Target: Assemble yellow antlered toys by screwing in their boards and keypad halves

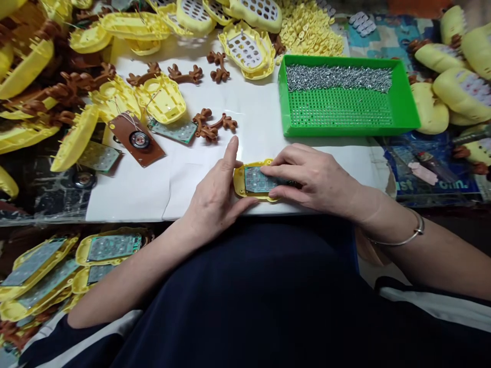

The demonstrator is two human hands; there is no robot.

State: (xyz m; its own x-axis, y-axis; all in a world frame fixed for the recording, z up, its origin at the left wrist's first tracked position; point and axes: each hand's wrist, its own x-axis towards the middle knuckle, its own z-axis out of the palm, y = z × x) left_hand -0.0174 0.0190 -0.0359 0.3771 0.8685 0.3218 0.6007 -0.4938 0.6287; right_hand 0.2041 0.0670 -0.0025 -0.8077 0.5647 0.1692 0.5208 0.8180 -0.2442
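Note:
A yellow plastic shell (240, 185) lies on the white work surface close to my body, with a green circuit board (255, 180) seated inside it. My left hand (215, 191) steadies the shell's left end, its thumb along the near edge and a finger pointing away from me. Over the right part of the shell, my right hand (312, 176) has its thumb and fingers on the circuit board and covers that end. Beyond my right hand stands a green tray (286, 110) with many small metal screws (337, 77) heaped along its far side.
Brown antler-shaped pieces (220, 122), a brown board with a round speaker (138, 140) and yellow shells (163, 99) lie left. Small yellow parts (309, 28) are piled at the back. Assembled yellow casings (462, 92) crowd the right. Shells with boards (113, 248) sit lower left.

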